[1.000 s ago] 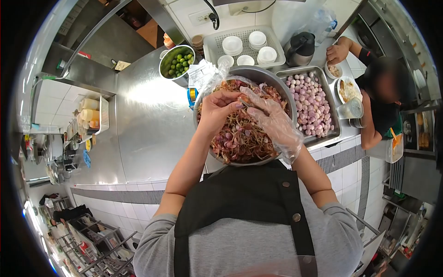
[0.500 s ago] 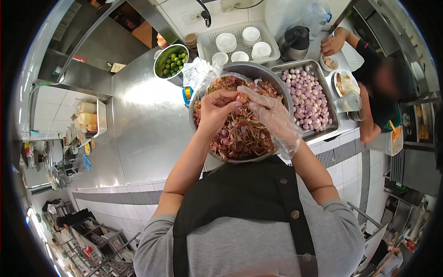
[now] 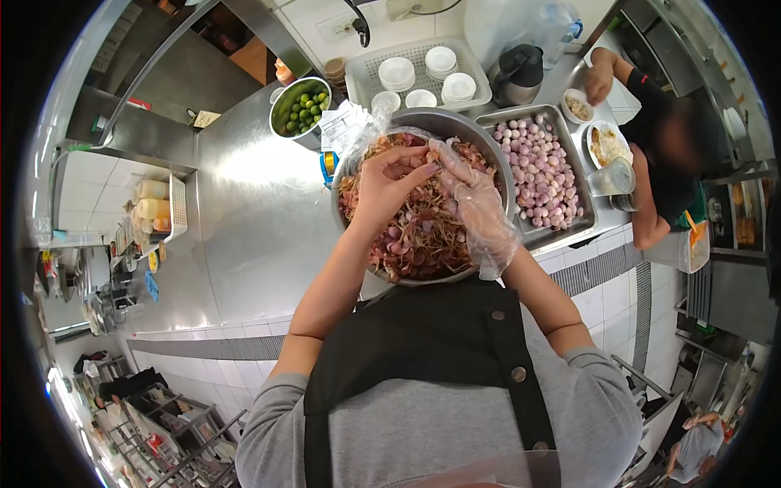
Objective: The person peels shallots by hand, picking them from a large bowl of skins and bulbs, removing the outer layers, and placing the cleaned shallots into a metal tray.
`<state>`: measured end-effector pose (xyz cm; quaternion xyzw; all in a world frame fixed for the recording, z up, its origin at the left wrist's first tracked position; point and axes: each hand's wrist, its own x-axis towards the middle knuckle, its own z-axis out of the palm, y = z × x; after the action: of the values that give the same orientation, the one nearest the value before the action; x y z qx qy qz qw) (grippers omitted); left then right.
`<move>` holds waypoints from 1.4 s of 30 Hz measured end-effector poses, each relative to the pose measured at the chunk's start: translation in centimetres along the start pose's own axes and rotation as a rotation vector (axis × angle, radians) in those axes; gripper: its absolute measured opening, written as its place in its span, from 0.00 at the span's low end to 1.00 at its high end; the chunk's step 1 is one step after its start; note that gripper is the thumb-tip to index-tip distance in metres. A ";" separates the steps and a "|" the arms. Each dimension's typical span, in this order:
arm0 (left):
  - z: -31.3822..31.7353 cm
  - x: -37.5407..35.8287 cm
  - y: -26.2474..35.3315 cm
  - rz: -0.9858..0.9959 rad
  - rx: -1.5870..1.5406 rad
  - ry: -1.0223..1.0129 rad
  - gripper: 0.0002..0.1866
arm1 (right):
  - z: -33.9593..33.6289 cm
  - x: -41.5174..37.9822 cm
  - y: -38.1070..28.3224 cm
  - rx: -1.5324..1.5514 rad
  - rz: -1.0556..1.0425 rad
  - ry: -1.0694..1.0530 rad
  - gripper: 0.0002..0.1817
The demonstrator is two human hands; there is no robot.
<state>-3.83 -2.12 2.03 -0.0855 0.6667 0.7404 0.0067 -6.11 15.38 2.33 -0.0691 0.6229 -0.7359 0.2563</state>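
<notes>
A wide metal bowl (image 3: 506, 189) holds unpeeled shallots (image 3: 396, 244) among loose dry skins and stringy roots. Above it, my bare left hand (image 3: 389, 179) and my right hand (image 3: 472, 183), in a clear plastic glove, meet at the fingertips. Pinched between them is a small shallot (image 3: 432, 155), mostly covered by the fingers. Clear plastic film (image 3: 358, 134) hangs over the bowl's upper left rim. Just right of the bowl lies a metal tray (image 3: 587, 207) of peeled, pale purple shallots (image 3: 537, 171).
Left of the bowl stand a pot of green limes (image 3: 305, 112), papers (image 3: 346, 126) and a blue-yellow tape roll (image 3: 329, 165). Behind are a basket of white bowls (image 3: 397, 73) and a dark jug (image 3: 518, 75). At right, a person (image 3: 667, 138) sits by a plate of food (image 3: 608, 145).
Both my hands have shifted slightly upward, and the left fingers now cover more of the shallot. At right, the other person's hand has moved slightly over the small bowl.
</notes>
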 end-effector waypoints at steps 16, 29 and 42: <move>-1.2 -0.3 -2.1 0.050 -0.446 -0.056 0.17 | -3.1 1.6 0.8 -0.095 0.220 -0.039 0.30; -0.7 -0.7 -1.3 0.023 -0.587 -0.079 0.16 | -0.9 -1.7 -3.6 -0.130 0.122 -0.167 0.28; 0.5 -1.2 -1.2 0.062 -0.459 0.032 0.12 | -0.5 -1.0 -1.3 -0.318 -0.283 -0.149 0.24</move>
<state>-2.59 -1.43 1.08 -0.0759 0.4831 0.8711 -0.0460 -5.87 16.41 3.70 -0.2497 0.6946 -0.6498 0.1815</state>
